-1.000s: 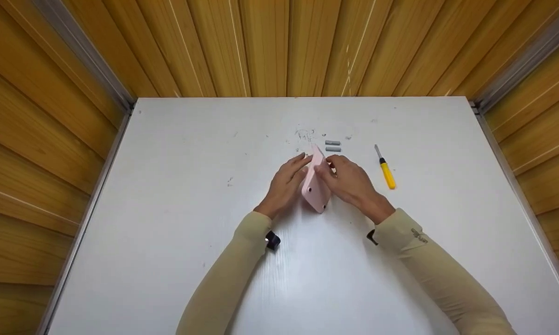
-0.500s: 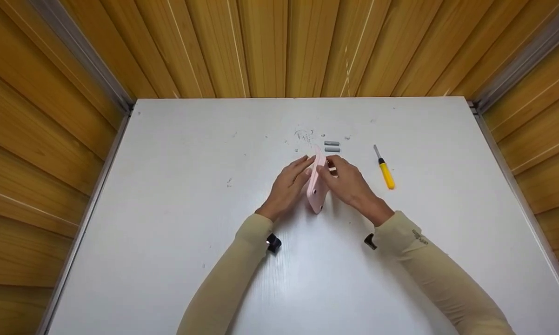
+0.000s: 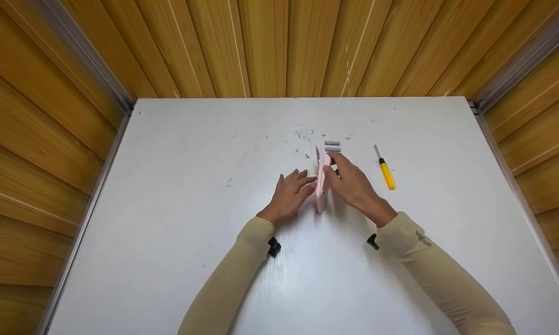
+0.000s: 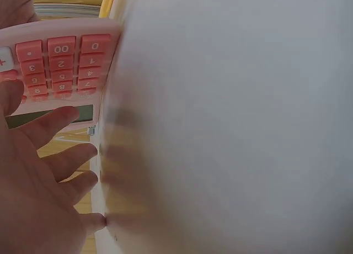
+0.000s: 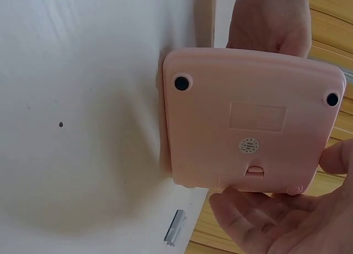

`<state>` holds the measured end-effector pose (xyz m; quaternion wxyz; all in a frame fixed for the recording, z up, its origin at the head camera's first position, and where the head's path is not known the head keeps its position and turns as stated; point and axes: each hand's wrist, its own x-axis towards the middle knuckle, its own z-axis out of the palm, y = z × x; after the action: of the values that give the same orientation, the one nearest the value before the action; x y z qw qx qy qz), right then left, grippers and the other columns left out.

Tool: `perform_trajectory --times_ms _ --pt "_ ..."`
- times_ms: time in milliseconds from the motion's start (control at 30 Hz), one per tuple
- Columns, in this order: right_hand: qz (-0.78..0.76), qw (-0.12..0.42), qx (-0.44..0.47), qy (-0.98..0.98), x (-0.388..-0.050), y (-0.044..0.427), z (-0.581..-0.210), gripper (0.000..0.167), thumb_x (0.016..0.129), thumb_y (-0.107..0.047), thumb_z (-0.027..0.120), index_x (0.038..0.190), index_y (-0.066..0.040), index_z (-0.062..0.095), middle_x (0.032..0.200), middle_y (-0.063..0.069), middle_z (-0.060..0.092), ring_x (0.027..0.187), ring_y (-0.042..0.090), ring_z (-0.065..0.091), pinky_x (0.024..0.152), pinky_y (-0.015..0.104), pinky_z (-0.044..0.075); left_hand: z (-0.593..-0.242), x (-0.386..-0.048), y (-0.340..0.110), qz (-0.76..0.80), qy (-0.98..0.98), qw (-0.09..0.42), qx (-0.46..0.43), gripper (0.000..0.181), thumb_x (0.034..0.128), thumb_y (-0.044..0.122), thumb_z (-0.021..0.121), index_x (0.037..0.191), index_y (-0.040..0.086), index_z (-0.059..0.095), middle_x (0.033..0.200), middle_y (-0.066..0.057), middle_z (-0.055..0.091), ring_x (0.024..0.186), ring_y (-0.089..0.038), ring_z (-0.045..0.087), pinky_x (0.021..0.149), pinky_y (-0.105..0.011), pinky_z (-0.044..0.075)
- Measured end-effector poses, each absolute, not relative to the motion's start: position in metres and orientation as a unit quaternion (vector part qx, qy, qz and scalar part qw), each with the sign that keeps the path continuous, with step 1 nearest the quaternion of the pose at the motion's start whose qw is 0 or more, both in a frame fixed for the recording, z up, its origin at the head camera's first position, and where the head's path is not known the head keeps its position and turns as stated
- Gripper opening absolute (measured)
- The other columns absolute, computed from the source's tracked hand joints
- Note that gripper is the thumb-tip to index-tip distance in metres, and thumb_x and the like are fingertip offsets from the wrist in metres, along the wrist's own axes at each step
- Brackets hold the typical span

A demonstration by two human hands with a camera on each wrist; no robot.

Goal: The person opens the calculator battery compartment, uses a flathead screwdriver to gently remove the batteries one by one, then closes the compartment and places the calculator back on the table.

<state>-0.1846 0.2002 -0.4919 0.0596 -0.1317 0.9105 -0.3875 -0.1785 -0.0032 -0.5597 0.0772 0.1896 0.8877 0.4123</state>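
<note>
A pink calculator stands on its side edge on the white table, nearly edge-on in the head view. My right hand grips its far end, thumb at the upper edge and fingers around the back. The left wrist view shows the pink keys and dark display. My left hand lies at this face with its fingers spread, index finger in front of the display; I cannot tell whether it presses. In the right wrist view, the back shows black round feet and a small cover latch.
Two grey batteries lie side by side just beyond the calculator. To the right is a screwdriver with a yellow handle, its tip pointing away. Small dark marks dot the table. Wood-patterned walls border its back and sides.
My left hand has drawn back from the calculator's far end toward its middle, and its fingers have spread. The calculator has turned more edge-on in my right hand. Batteries and screwdriver are unmoved.
</note>
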Motion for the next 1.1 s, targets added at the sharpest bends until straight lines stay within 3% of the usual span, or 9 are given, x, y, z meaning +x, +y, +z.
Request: perform_trajectory --times_ms 300,533,700,933,1100 --pt "-0.406 0.062 -0.15 0.899 -0.185 0.21 -0.491 0.053 0.114 -0.026 0.041 0.162 -0.005 0.035 0.15 0.024 0.055 0.131 0.041 0.057 0.111 0.059 0.046 -0.562 -0.178 0.001 0.386 0.9 0.095 0.181 0.058 0.11 0.053 0.044 0.147 0.014 0.066 0.166 -0.015 0.042 0.159 -0.037 0.023 0.127 -0.063 0.0" --pt "-0.354 0.015 -0.188 0.916 -0.184 0.214 -0.483 0.046 0.113 -0.017 0.044 0.158 -0.009 0.049 0.144 0.021 0.058 0.12 0.039 0.064 0.106 0.058 0.05 -0.563 -0.177 0.006 0.384 0.902 0.088 0.176 0.059 0.1094 0.053 0.046 0.144 0.011 0.068 0.166 -0.017 0.04 0.159 -0.039 0.022 0.126 -0.064 0.0" --pt "-0.251 -0.024 -0.231 0.94 -0.184 0.215 -0.48 0.043 0.113 -0.022 0.049 0.154 -0.011 0.055 0.141 0.019 0.06 0.116 0.039 0.065 0.1 0.058 0.054 -0.563 -0.175 0.009 0.371 0.91 0.078 0.17 0.061 0.1085 0.054 0.045 0.143 0.01 0.068 0.167 -0.015 0.04 0.159 -0.04 0.022 0.126 -0.066 0.001" --pt "-0.123 -0.037 -0.258 0.958 -0.187 0.216 -0.469 0.047 0.111 -0.029 0.052 0.152 -0.008 0.056 0.148 0.02 0.058 0.14 0.041 0.049 0.122 0.058 0.031 -0.562 -0.175 0.013 0.352 0.92 0.08 0.152 0.066 0.107 0.061 0.043 0.147 0.014 0.065 0.169 -0.01 0.039 0.16 -0.035 0.021 0.127 -0.061 0.0" --pt "-0.083 -0.035 -0.26 0.961 -0.187 0.218 -0.466 0.049 0.111 -0.03 0.048 0.151 -0.003 0.056 0.147 0.021 0.06 0.14 0.042 0.049 0.124 0.061 0.027 -0.561 -0.175 0.016 0.342 0.925 0.081 0.145 0.066 0.1069 0.063 0.043 0.148 0.015 0.064 0.169 -0.009 0.038 0.16 -0.034 0.021 0.128 -0.06 0.0"
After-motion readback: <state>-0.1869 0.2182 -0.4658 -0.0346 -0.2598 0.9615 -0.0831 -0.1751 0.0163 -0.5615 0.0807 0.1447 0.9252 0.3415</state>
